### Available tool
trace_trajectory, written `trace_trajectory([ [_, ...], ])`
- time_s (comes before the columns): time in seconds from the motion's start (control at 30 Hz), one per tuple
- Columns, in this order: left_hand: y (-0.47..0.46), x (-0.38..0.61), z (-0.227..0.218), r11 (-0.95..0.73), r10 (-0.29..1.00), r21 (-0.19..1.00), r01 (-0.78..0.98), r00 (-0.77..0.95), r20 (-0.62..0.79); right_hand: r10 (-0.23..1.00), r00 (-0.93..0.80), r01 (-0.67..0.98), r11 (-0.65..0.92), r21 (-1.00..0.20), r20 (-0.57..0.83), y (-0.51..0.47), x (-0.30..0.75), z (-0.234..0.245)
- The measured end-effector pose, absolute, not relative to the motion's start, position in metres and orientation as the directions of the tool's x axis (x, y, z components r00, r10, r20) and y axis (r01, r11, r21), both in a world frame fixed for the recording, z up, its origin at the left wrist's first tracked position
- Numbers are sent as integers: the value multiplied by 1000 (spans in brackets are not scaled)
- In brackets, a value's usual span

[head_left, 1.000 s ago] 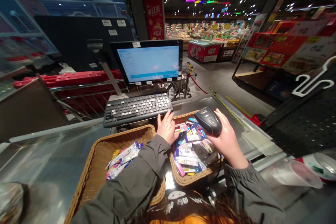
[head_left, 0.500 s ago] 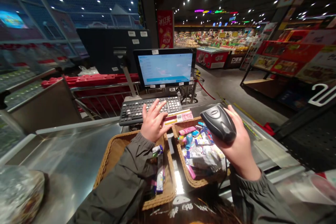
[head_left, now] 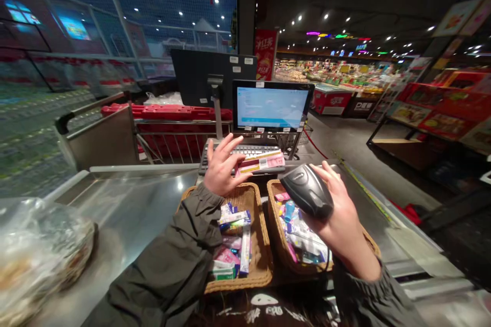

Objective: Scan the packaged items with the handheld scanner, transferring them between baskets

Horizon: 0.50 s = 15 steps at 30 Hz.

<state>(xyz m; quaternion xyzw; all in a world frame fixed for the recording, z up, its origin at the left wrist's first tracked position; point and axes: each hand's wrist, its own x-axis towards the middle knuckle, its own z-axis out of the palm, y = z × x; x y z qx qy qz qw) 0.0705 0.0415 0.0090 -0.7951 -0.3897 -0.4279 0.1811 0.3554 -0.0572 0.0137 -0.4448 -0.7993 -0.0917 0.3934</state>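
Note:
My left hand (head_left: 224, 166) holds a narrow pink, yellow and dark-red box (head_left: 264, 162) between thumb and palm, its other fingers spread. A barcode shows on the box, which overlaps the front of the black keyboard (head_left: 203, 167). In my right hand (head_left: 347, 225) is a black barcode scanner (head_left: 309, 191), its head angled to the left. Below my left hand a wicker basket (head_left: 265, 245) contains several small packages (head_left: 233, 222). Another wicker basket (head_left: 273, 214), partly hidden by my right hand and the scanner, contains more small packages (head_left: 307, 239).
A lit monitor (head_left: 272, 107) stands behind the keyboard, with a second dark screen (head_left: 199, 79) on a pole at its left. A plastic-wrapped item (head_left: 42, 250) lies on the metal counter (head_left: 126, 214). A red-filled metal cart (head_left: 172, 138) stands beyond; stocked shelves (head_left: 448, 107) are at right.
The view has swung left, so the surroundings sit farther right. My left hand, with the box, has moved left relative to the keyboard. The scanner remains in my right hand.

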Motion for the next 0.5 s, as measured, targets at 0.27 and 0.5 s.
trace_trajectory([
  [0.27, 31, 43, 10, -607, 462, 54, 793, 296, 836, 634, -354, 764, 620, -179, 688, -61, 332, 10],
  [0.5, 29, 31, 8, -617, 441, 28, 786, 316, 840, 645, -358, 762, 619, -188, 675, -65, 318, 9],
])
